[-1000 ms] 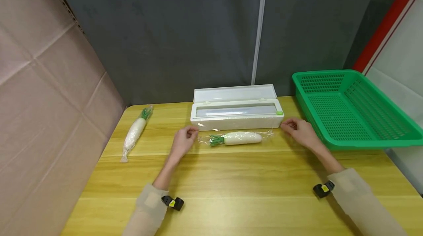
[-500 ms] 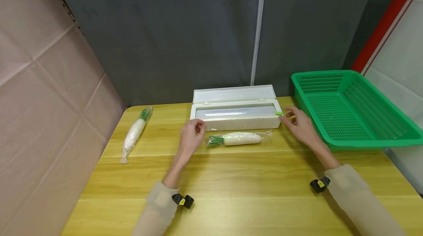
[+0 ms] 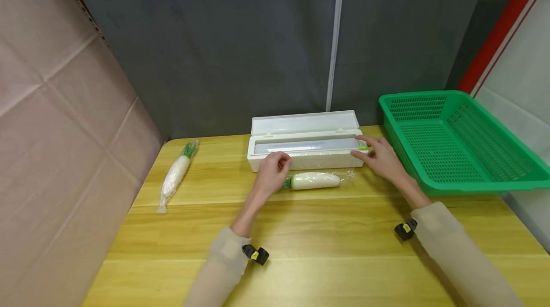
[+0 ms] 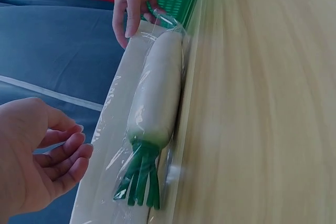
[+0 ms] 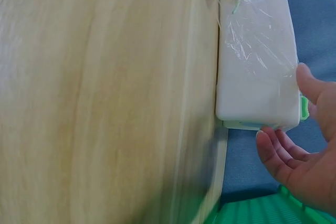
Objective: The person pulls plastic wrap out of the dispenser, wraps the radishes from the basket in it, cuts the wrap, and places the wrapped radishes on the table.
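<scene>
A white cling film dispenser [image 3: 309, 161] stands at the table's back with its lid raised and the film roll showing. In front of it lies a white radish [image 3: 315, 180] with clear film over it; its green stalks [image 4: 140, 174] show in the left wrist view. My left hand [image 3: 270, 171], fingers loosely curled and nothing visible in them, hovers by the dispenser's front, partly covering the stalks. At the dispenser's right end is my right hand [image 3: 378, 156], thumb and fingers spread around the corner with the green slider [image 3: 363, 147].
A second film-wrapped radish [image 3: 175, 175] lies at the left of the wooden table [image 3: 326, 249]. On the right a green plastic basket [image 3: 477, 186] stands close to my right hand. A dark grey partition [image 3: 215, 58] rises behind the table.
My left hand has moved right from beside the film's left edge to the dispenser's front. My right hand has shifted up and left to the slider end, its fingers spreading. The radish stays put.
</scene>
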The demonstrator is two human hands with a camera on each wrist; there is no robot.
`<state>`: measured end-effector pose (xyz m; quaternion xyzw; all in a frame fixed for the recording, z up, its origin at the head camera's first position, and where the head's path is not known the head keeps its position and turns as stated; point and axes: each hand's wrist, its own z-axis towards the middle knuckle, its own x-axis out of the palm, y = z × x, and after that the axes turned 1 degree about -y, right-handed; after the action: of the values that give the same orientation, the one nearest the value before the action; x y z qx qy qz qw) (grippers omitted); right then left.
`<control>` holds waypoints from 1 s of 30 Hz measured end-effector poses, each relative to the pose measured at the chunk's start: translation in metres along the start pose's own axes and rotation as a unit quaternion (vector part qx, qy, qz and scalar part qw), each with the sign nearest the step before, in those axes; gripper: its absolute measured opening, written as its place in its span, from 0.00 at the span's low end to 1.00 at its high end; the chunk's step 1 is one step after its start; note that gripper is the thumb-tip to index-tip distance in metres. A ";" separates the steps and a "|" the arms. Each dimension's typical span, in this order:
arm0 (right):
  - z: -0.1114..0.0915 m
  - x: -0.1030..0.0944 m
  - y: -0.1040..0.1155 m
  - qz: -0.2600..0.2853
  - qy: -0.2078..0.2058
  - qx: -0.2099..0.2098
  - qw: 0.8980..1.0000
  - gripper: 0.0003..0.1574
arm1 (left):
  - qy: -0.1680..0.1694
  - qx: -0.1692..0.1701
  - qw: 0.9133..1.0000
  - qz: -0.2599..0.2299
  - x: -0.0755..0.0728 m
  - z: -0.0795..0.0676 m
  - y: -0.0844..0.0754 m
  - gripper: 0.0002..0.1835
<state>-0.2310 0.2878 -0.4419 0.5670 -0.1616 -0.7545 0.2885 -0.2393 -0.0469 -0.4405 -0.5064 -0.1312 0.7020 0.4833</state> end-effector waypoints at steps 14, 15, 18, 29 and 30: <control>0.003 0.001 -0.011 -0.005 -0.002 -0.034 0.999 0.33 | 0.077 0.017 0.997 0.013 0.031 0.024 -0.023 0.06; 0.003 0.001 -0.013 -0.002 -0.005 -0.037 0.999 0.32 | 0.081 0.025 0.996 0.012 0.035 0.027 -0.025 0.06; 0.003 0.001 -0.015 0.008 -0.009 -0.041 0.999 0.31 | 0.100 0.043 0.994 0.009 0.046 0.035 -0.029 0.05; 0.004 0.003 -0.021 0.014 -0.022 -0.057 0.998 0.29 | 0.137 0.072 0.987 0.033 0.083 0.059 -0.042 0.06; 0.005 0.003 -0.022 0.013 -0.025 -0.060 0.998 0.29 | 0.139 0.073 0.987 0.036 0.086 0.060 -0.043 0.07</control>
<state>-0.2415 0.3025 -0.4548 0.5280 -0.1305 -0.7728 0.3273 -0.2682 0.0623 -0.4341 -0.5668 0.0071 0.6498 0.5065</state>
